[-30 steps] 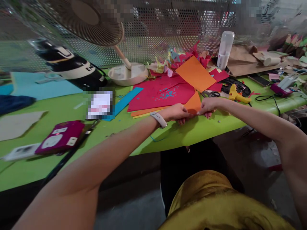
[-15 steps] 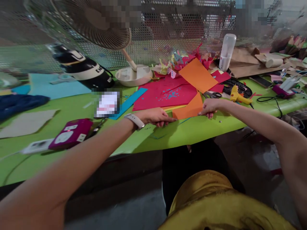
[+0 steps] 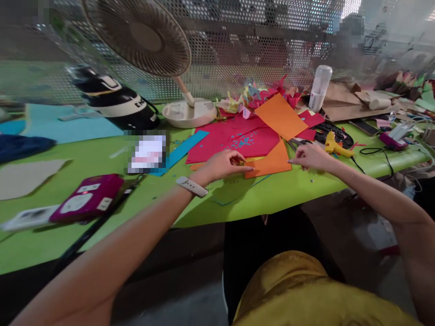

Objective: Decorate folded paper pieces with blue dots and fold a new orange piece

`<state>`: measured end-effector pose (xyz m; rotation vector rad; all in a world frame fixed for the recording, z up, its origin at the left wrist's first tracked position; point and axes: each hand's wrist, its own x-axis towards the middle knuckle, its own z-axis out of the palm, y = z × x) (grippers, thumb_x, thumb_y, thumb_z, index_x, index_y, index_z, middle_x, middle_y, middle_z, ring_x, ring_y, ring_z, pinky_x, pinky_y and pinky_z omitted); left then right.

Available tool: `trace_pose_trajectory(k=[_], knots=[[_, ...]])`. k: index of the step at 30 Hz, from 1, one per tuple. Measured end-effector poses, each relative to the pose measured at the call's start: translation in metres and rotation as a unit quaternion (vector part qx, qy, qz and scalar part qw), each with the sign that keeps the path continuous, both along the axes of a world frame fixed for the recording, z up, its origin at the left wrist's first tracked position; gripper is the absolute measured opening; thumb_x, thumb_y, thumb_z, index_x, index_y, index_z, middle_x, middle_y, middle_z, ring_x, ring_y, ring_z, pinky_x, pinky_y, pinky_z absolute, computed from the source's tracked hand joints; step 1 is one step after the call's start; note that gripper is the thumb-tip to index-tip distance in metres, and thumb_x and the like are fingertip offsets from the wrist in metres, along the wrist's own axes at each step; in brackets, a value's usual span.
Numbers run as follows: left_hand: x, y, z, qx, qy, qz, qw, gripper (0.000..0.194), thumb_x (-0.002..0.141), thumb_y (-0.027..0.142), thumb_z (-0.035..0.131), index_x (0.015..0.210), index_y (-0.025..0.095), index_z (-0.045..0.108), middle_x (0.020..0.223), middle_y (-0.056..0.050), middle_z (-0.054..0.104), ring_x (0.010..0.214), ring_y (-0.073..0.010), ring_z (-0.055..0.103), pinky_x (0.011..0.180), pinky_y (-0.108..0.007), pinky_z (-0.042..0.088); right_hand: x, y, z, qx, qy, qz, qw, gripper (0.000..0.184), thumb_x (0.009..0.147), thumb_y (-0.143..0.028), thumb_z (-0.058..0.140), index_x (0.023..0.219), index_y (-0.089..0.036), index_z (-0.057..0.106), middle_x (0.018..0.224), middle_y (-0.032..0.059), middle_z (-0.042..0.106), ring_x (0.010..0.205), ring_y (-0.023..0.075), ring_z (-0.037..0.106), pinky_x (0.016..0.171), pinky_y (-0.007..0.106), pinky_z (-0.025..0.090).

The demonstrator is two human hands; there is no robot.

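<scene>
Fingers apart on the left hand [image 3: 222, 165], nothing gripped; on the right hand [image 3: 312, 157], one juts inward, and whether it pinches, I can't tell. Clock centred between them: green table [image 3: 295, 188] underneath, red sheets [image 3: 217, 141] at ten, loose orange sheet [image 3: 278, 115] just past twelve. Dead centre, the orange piece [image 3: 272, 163], a left fingertip on its nine-o'clock end, right fingertip at its three! Uneven pressure there could skew it. Yellow glue gun [image 3: 335, 146] towards three, scissors [image 3: 302, 141] at two, blue flecks [image 3: 244, 139] at eleven: a careless sweep could scatter those.
</scene>
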<state>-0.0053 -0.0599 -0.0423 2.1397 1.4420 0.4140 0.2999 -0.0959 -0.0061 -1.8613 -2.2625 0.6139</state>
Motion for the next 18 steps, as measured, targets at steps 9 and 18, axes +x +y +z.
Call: trace_pose_trajectory(k=[9,18], knots=[[0.007,0.001,0.007,-0.068,-0.051,-0.041,0.996,0.042,0.065,0.058,0.072,0.079,0.02,0.06,0.078,-0.002,0.063,0.075,-0.019,0.058,0.069,-0.031,0.045,0.049,0.009,0.015,0.116,-0.104,-0.073,0.985,0.024,0.089,-0.042,0.061,0.089,-0.019,0.069,0.098,0.0083,0.074,0.091,0.0241,0.065,0.073,0.033,0.041],[-0.039,-0.005,0.009,-0.065,-0.197,0.029,0.978,0.033,0.064,0.039,0.077,0.08,0.022,0.054,0.075,0.001,0.065,0.078,-0.0173,0.06,0.077,-0.032,0.048,0.046,0.011,-0.006,0.083,-0.165,-0.025,0.983,0.037,0.087,-0.045,0.063,0.11,-0.016,0.065,0.117,0.0135,0.068,0.108,0.0304,0.062,0.082,0.036,0.044]])
